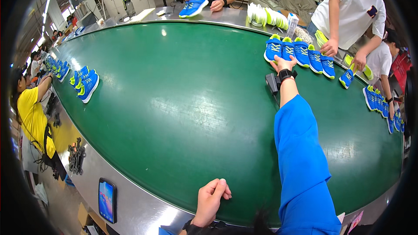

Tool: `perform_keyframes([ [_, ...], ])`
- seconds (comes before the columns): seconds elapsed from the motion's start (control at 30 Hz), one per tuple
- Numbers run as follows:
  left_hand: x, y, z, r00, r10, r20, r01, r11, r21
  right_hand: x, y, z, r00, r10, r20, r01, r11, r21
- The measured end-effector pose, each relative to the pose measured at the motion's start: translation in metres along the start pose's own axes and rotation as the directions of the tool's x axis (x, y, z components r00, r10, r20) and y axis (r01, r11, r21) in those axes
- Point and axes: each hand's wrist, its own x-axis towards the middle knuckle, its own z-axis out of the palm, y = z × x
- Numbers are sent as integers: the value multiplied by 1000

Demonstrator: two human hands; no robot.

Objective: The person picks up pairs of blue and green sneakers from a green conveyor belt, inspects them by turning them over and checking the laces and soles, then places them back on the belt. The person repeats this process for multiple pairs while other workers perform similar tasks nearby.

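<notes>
My right hand (284,63) reaches far across the green conveyor belt (183,87). Its thumb and fingers grip the toes of two blue sneakers (274,47) with lime linings at the left end of a row, partly covering them. More blue sneakers (314,58) of the row stand just right of it. A black band and a small dark grey device (272,83) are at my right wrist. Near the belt's front edge, my left hand (212,196) is closed, thumb up and fingers curled, with nothing visible in it.
Across the belt, one person holds a sneaker (193,7); another handles a sneaker (347,77) at right. Pale insoles (266,16) stand at the far edge. More sneakers (87,85) sit at left. A phone (107,200) and dark metal parts (76,156) lie on the near metal ledge.
</notes>
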Motion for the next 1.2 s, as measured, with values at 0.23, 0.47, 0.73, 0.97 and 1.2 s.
perform_keyframes([
  [0.23, 0, -2, 2, 995, 91, -39, -88, 994, 71, -40, -5, -20, 985, 99, 139, -94, 995, -41],
  [0.47, 5, 2, -13, 995, 101, 23, -101, 995, -20, -231, -84, -85, 835, 273, 478, 130, 746, -653],
  [0.73, -136, 90, -33, 817, 552, 168, -576, 757, 308, -436, -234, -148, 271, 508, 818, 689, 490, -533],
  [0.97, -225, 28, -71, 909, 117, 400, -345, 750, 565, -494, -149, -250, 17, 574, 818, 260, 788, -558],
  [1.2, -277, -5, -42, 800, 459, 386, -523, 219, 824, -547, -211, -345, 651, 174, 739, 52, 961, -272],
])
